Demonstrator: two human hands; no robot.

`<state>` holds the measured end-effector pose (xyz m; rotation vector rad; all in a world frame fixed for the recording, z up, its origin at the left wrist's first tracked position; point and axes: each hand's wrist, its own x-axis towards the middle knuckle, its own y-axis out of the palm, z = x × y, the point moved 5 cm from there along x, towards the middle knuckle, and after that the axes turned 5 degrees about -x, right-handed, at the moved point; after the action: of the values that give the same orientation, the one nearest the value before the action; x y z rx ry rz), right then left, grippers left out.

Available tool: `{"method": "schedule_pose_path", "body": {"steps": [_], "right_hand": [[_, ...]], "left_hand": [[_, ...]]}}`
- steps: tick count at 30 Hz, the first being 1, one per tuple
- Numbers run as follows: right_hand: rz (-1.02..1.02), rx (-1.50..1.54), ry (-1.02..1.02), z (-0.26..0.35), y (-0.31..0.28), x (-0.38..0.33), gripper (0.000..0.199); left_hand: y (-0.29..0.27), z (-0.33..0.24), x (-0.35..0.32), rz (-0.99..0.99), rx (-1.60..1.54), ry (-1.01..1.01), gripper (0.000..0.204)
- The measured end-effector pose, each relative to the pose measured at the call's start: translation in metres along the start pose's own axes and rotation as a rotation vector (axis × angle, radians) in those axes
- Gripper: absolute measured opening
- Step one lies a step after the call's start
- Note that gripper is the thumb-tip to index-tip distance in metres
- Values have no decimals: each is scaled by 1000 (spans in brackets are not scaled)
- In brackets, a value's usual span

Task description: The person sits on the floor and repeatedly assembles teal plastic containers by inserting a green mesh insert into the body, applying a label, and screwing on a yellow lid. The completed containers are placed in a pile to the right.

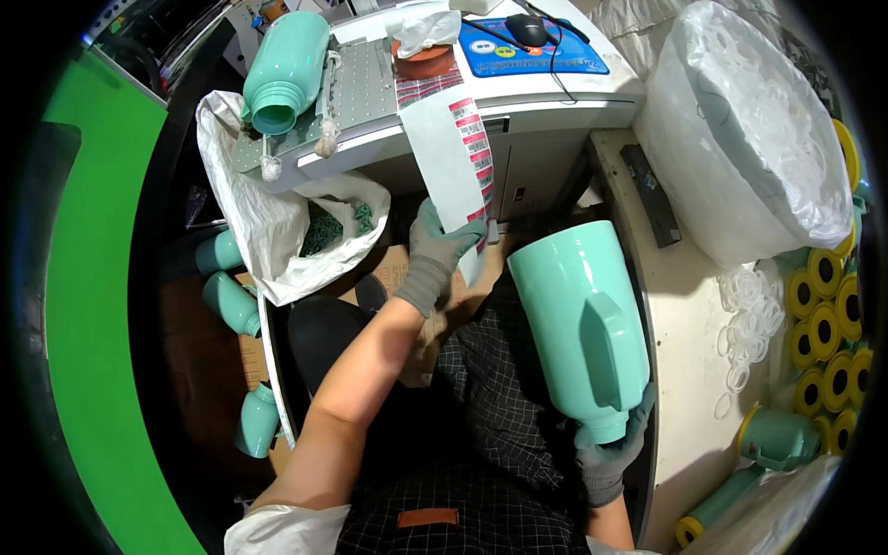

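My left hand (437, 242), in a grey knitted glove, is closed on the lower part of a strip of labels (442, 153) with red-and-white stickers along one side. The strip hangs over the front edge of the workbench (564, 94). In its glove, my right hand (618, 455) grips the narrow neck of a mint-green jug (581, 310) with a side handle. The jug is tilted neck down, its broad end toward the bench, above my lap at the right.
Another mint-green jug (289, 67) lies on the bench's left, near a blue mouse pad (532, 46). A white sack (242, 217) holds green shreds. At right, a plastic bag of clear rings (740, 139) stands beside loose rings (747, 305) and yellow-rimmed lids (822, 331).
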<state>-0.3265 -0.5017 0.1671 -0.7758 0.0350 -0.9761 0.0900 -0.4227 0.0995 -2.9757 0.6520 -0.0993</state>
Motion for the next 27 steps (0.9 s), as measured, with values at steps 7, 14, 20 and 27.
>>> {"method": "schedule_pose_path", "body": {"steps": [7,14,20,27], "right_hand": [[-40,-53,-130,8,0,10,105],[-75,-129,-194,15,16,-6,104],[-67,-91,-182,18,20,-9,104],[-68,-240,-319,26,19,-5,101]], "left_hand": [[-19,-69,-22,-257,133,424,70],[-30,-77,-23,-53,-101,189,32],[-36,-49,-49,93,-130,-57,22],[-24,-68,-120,97,-140,125,19]]}}
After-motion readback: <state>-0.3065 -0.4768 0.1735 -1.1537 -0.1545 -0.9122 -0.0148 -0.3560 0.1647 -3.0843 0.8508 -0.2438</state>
